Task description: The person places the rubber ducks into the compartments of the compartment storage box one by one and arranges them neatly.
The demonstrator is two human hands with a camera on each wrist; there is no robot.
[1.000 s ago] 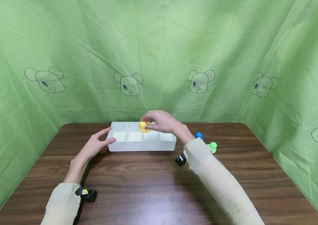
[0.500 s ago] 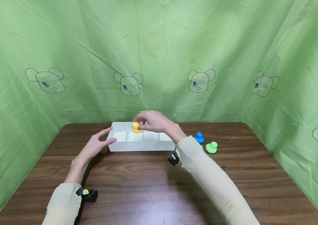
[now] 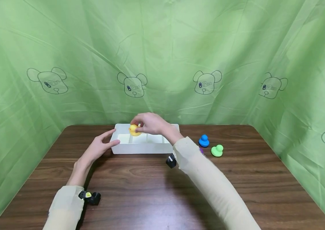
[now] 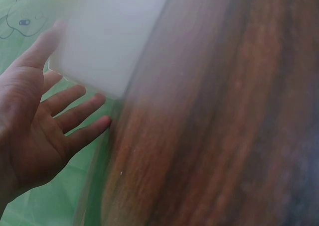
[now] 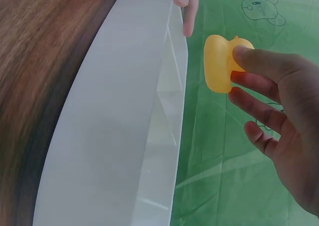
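My right hand point(image 3: 152, 123) pinches a yellow toy duck point(image 3: 134, 130) between thumb and fingertips, above the left part of a white divided box point(image 3: 142, 149). In the right wrist view the duck point(image 5: 217, 66) is apart from the box, above its rim. Beside the box's left end is my left hand point(image 3: 96, 148), its thumb and index finger spread at the corners. In the left wrist view the left hand's fingers are fairly straight and spread near the box point(image 4: 107, 42); whether they press on it is hard to tell.
To the right of the box, a blue toy duck point(image 3: 204, 141) and a light green toy duck point(image 3: 217, 150) stand on the brown wooden table point(image 3: 133, 195). A small purple thing point(image 3: 201, 150) shows partly behind my right sleeve. A green curtain point(image 3: 162, 57) hangs behind the table.
My right hand has moved left over the box with the yellow duck, from its middle towards its left compartments. The blue and green ducks have come into fuller view. My left hand stays put.
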